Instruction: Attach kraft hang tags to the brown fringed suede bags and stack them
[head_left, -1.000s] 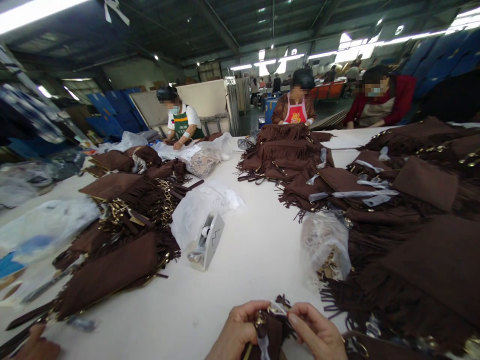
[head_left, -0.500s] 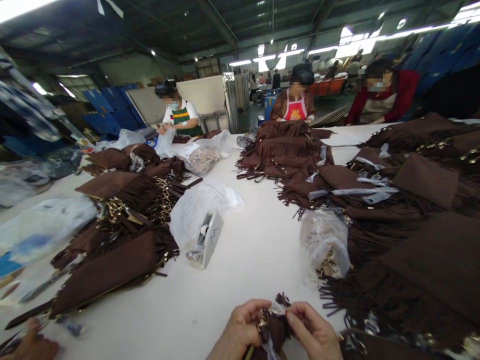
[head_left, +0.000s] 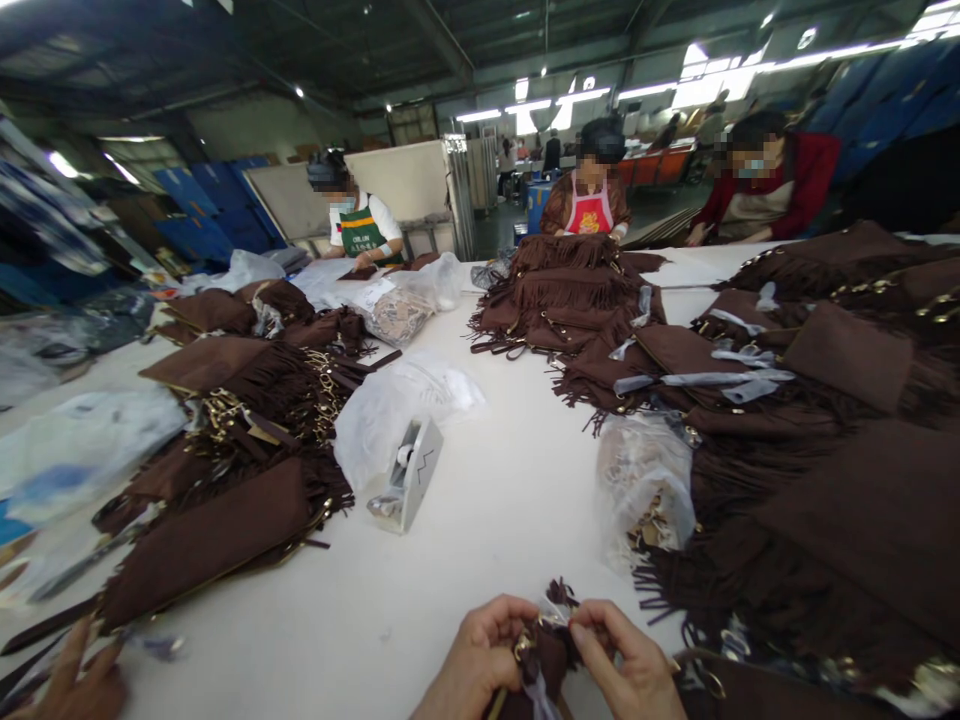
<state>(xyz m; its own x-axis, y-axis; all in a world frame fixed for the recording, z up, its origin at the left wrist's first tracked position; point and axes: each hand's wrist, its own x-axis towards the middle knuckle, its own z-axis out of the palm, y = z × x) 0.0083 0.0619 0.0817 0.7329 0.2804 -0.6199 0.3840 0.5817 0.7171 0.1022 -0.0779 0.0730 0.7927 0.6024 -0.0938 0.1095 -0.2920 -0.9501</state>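
My left hand (head_left: 476, 660) is closed around a dark brown pouch (head_left: 546, 665) with gold metal rings, low at the front of the table. Facing it, my right hand (head_left: 628, 655) pinches a thin white string (head_left: 557, 612) at the pouch's top. Strands of brown fringe (head_left: 559, 590) poke up just beyond my fingertips. A strip of clear plastic wrap (head_left: 538, 692) hangs on the pouch between my hands. Its lower part is cut off by the picture's edge.
Fringed brown bags lie in heaps left (head_left: 225, 530) and right (head_left: 840, 520). Between them stand a tape dispenser (head_left: 417, 480) and a plastic bag of strings and tags (head_left: 649, 490). Another person's hand (head_left: 79, 680) reaches in at lower left. Several people work across the white table (head_left: 510, 480).
My hands stay nearly in place, pinching at the string. The hand at lower left has shifted slightly and spread its fingers. The view has moved a little.
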